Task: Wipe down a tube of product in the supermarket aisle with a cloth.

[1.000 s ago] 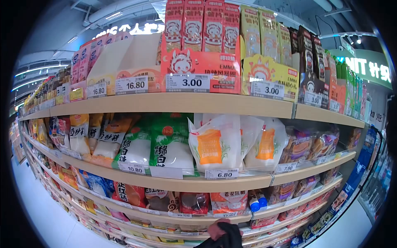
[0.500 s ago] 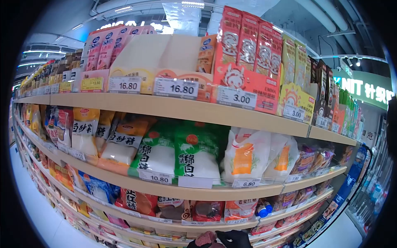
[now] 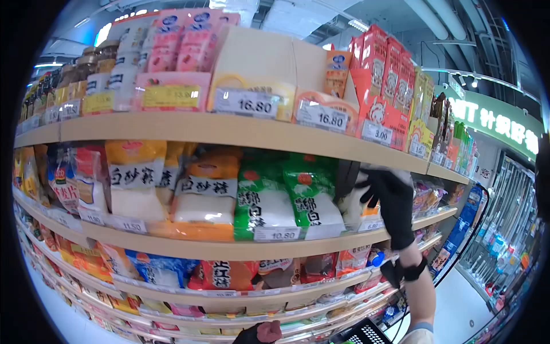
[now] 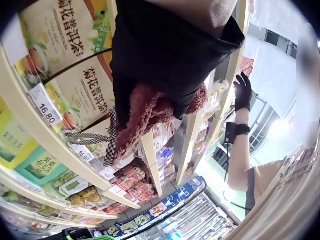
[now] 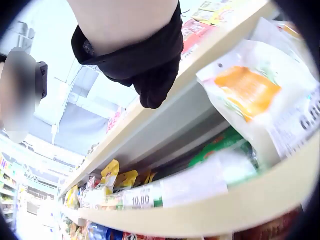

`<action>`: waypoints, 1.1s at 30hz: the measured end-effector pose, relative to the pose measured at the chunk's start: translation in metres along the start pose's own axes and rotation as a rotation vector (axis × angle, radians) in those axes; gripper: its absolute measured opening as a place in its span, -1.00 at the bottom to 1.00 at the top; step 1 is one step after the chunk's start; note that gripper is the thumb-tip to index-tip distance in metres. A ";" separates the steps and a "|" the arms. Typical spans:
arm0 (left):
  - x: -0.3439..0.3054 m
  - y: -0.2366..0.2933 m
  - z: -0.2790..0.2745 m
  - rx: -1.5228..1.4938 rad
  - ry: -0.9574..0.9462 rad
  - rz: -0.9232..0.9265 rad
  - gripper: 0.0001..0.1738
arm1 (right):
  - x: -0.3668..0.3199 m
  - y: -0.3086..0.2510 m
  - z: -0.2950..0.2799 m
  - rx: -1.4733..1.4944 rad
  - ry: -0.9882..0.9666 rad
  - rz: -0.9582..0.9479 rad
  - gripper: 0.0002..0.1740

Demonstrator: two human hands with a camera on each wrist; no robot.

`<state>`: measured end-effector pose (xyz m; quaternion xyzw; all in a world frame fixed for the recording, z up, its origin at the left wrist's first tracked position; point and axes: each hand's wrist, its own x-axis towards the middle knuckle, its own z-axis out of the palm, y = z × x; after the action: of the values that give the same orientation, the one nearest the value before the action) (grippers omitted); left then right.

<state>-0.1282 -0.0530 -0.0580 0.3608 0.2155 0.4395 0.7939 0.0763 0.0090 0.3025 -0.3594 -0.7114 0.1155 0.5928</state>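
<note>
My right hand, in a black glove, is raised at the middle shelf with its fingers extended and holding nothing visible. Behind it in the head view is a partly covered white bag with an orange label; the right wrist view shows such a bag beside the black-gloved hand. Green-and-white bags stand left of the hand. Low in the head view is my left hand. The left wrist view shows that gloved hand gripping a fuzzy reddish cloth, with a checkered strap hanging beside it.
Yellow-topped bags fill the middle shelf's left part. Boxes and price tags line the top shelf; more packets lie below. A black basket is at the bottom, and a blue display strip stands at the shelf's right end.
The right hand has risen from low in the view to the middle shelf. The head view has turned left, so the shelves appear farther right. The black basket has come into view.
</note>
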 end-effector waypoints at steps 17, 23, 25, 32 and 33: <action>-0.093 0.072 0.004 -1.459 0.237 -0.694 -0.64 | 0.222 -0.118 0.044 -0.595 -0.023 -0.297 -0.55; -0.109 0.063 -0.013 -0.086 0.077 -0.110 -0.73 | 0.243 -0.111 0.055 -1.113 0.120 -0.221 -0.50; -0.113 0.067 -0.013 -0.105 0.031 -0.016 -0.79 | 0.254 -0.098 0.053 -1.142 0.203 -0.304 -0.47; -0.106 0.066 -0.028 -0.132 -0.064 -0.037 -0.77 | 0.260 -0.109 0.045 -1.160 0.227 -0.441 -0.31; -0.108 0.070 -0.022 -0.132 -0.063 -0.046 -0.77 | 0.247 -0.121 0.049 -1.162 0.225 -0.432 -0.31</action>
<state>-0.2371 -0.1122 -0.0158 0.3163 0.1692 0.4229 0.8322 -0.0238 0.0953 0.5481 -0.4810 -0.6479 -0.4507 0.3818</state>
